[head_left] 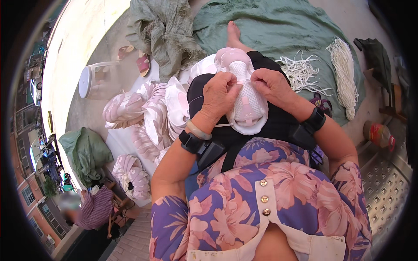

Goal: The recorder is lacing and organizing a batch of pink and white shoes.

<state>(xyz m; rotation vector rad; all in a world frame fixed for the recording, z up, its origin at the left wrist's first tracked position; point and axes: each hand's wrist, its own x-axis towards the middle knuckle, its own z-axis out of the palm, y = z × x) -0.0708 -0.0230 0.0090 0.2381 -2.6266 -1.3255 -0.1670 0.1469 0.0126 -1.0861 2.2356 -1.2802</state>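
A pink and white shoe upper [245,106] with a mesh tongue lies across my lap on black trousers. My left hand [220,93] pinches the left edge of its opening, thumb against the fingers. Opposite it, my right hand [275,88] is closed in a pinch at the right edge. Whether a lace end sits between the fingertips is too small to tell. A thin white lace [224,125] sticks out beside the upper, below my left hand.
Stacks of pink and white uppers [150,108] lie at the left. Loose white laces [300,71] and a lace bundle [344,74] rest on a green sheet [278,21] to the right. A plastic stool [100,81] stands far left; another person sits lower left.
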